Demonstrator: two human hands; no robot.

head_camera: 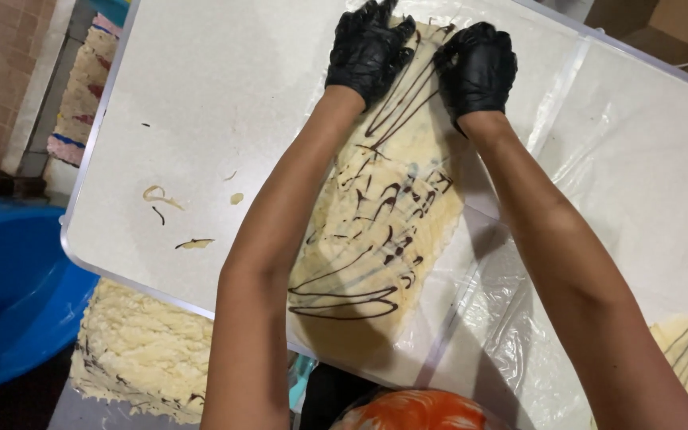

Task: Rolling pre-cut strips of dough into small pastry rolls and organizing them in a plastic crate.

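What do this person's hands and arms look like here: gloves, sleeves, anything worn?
Both the left hand and the right hand wear black, slightly glossy disposable gloves that fit tightly and end at the wrists. Below the cuffs both forearms are bare: no sleeves, watch, bands or jewellery show. The gloves bear no visible markings.

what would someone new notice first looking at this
Two hands in black gloves, the left hand and the right hand, press on the far end of a long pale sheet of dough streaked with dark chocolate lines, at the middle of a white table. A bright blue tub sits low at the left edge, and a rough cream-coloured slab lies just below the table's near rim.
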